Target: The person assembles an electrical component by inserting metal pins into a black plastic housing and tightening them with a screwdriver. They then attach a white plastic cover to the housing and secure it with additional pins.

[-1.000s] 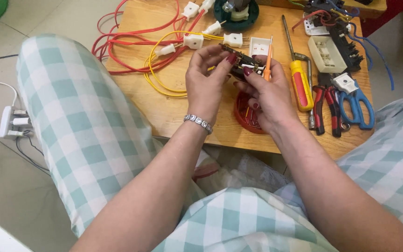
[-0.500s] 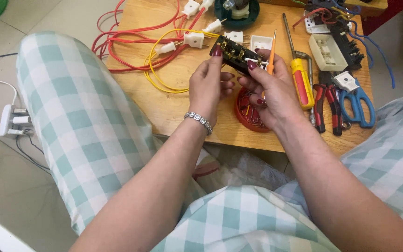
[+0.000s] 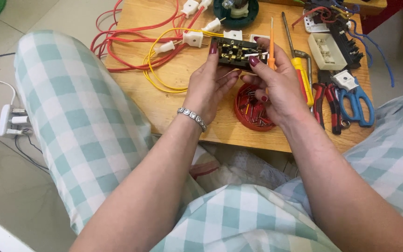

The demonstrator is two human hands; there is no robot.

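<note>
the left hand and right hand both clasp the dark switch block above the wooden table's middle, apparently mid-wiring, so the next move likely calls for the orange screwdriver.

black socket block, brass contacts; orange screwdriver; red lid; blue scissors; green-white checked trousers; red, yellow wires.

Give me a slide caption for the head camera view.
Both hands, left hand and right hand, hold a black socket insert above a wooden board.
</note>
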